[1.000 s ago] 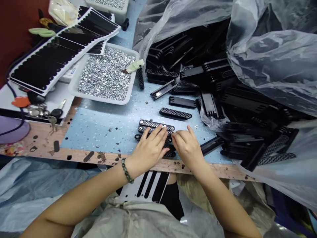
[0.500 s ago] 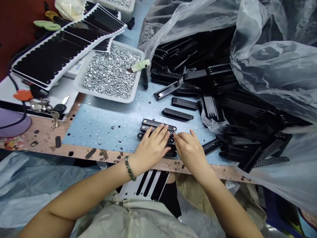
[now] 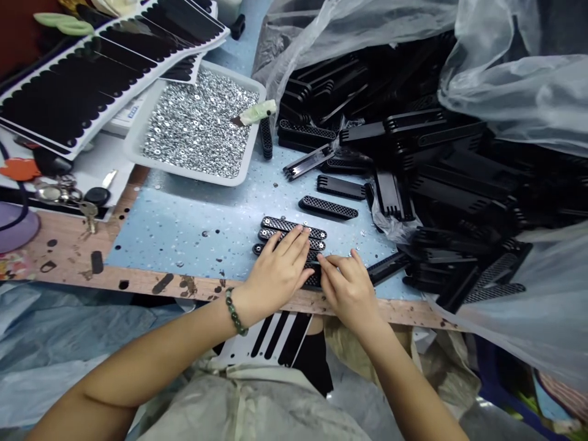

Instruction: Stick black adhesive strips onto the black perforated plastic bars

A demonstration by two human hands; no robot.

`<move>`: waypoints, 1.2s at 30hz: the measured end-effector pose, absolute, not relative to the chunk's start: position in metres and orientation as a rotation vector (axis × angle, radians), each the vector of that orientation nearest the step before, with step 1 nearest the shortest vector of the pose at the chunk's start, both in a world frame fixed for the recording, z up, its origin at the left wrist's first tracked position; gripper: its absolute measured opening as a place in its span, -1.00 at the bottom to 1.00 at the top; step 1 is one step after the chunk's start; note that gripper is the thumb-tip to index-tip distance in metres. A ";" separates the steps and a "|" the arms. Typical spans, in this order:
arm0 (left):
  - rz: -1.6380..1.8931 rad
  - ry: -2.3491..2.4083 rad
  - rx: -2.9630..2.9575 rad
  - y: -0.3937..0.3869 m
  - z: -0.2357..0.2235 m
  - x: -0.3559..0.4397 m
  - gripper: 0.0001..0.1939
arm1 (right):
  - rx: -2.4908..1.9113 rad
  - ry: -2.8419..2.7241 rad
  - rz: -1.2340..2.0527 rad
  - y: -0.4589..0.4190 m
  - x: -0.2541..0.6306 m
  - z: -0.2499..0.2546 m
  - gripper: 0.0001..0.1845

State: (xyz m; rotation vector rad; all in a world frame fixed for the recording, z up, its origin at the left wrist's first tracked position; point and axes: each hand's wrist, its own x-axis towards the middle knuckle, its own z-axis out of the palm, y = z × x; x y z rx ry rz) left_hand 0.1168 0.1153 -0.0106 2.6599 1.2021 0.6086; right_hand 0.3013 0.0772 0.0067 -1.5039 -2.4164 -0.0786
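A row of black handle-like pieces (image 3: 271,223) with a cross-hatched face lies side by side near the table's front edge. Small silver washers sit at their ends. Across them rests my left hand (image 3: 281,266), palm down with fingers stretched, covering their middles. My right hand (image 3: 350,286) is at their right ends, thumb and forefinger drawn together at the end of one piece. Whatever those fingertips hold is too small to make out. Just behind the row lies a single black piece (image 3: 328,207), apart from both hands.
A white tray (image 3: 184,173) of small silver washers stands at left, a green-handled tool (image 3: 257,113) across its rim. A clear plastic bag (image 3: 505,104) spills many black pieces (image 3: 441,184) at right. Black adhesive sheets (image 3: 92,79) and keys (image 3: 88,211) lie at far left.
The view has shifted slightly. My left hand stays flat on the row. My right hand's fingertips have moved slightly toward the front edge, along the right ends of the pieces.
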 end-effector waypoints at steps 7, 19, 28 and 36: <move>0.659 1.212 2.634 0.115 -0.005 0.113 -0.54 | -1.590 -2.321 0.045 0.088 0.296 0.015 -0.75; 0.637 1.300 2.665 0.154 0.003 0.117 -0.80 | -1.543 -2.304 0.129 0.141 0.284 0.002 -0.78; 0.673 1.260 2.548 0.154 0.006 0.119 -0.79 | -1.493 -2.015 0.425 0.089 0.310 0.008 -0.93; 0.518 0.993 2.325 0.121 0.012 0.126 -0.82 | -1.512 -2.237 0.036 0.063 0.312 -0.003 -0.87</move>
